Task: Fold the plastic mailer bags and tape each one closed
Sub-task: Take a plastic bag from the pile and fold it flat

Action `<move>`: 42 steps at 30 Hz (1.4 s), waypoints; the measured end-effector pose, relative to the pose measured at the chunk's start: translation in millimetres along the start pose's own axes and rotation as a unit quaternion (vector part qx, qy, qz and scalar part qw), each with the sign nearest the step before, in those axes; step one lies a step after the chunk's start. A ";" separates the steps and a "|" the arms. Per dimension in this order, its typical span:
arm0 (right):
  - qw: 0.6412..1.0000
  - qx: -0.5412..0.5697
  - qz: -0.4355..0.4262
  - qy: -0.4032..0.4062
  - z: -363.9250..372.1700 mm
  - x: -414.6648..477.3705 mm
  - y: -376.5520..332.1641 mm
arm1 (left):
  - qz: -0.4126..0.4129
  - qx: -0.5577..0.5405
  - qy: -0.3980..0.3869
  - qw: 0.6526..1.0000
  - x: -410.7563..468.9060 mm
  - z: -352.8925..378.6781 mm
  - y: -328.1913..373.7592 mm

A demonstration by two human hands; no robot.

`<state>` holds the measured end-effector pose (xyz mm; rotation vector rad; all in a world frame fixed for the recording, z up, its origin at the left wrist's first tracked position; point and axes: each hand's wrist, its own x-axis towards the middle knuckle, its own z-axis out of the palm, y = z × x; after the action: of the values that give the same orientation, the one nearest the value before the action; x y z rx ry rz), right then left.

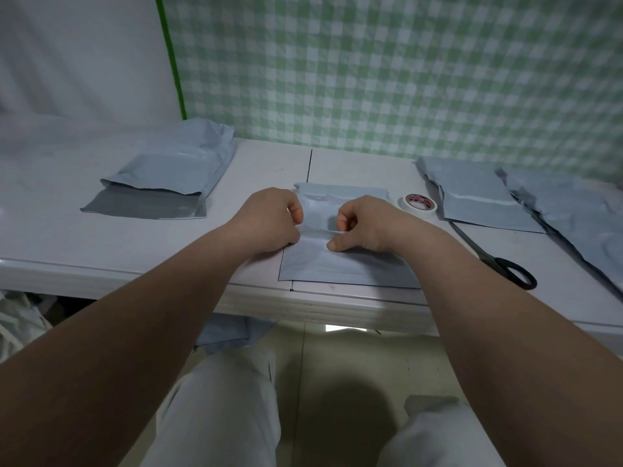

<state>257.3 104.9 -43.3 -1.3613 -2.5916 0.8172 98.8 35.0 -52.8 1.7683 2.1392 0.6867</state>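
A pale blue mailer bag (340, 264) lies flat at the table's front edge, its far end folded toward me. Across the fold runs a strip of clear tape (315, 232). My left hand (269, 220) pinches the strip's left end with curled fingers. My right hand (364, 224) holds the right end, its thumb pressing down on the bag. A roll of white tape (418, 205) stands just right of the bag. Black-handled scissors (499, 261) lie further right, blades pointing away.
A stack of folded mailers (172, 170) sits at the back left on a grey open bag. Flat unfolded mailers (482, 197) lie at the right, more overlapping toward the edge (573, 214). A green checked cloth (404, 69) hangs behind the white table (101, 237).
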 end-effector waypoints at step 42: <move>0.969 -0.201 0.091 0.114 -27.4 -18.8 47.4 | 0.121 0.247 -0.031 0.961 -51.3 49.4 6.7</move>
<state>312.2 123.0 -40.9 -1.6984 -2.5626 0.1307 139.8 -5.2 -95.4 2.2938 2.2069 0.1386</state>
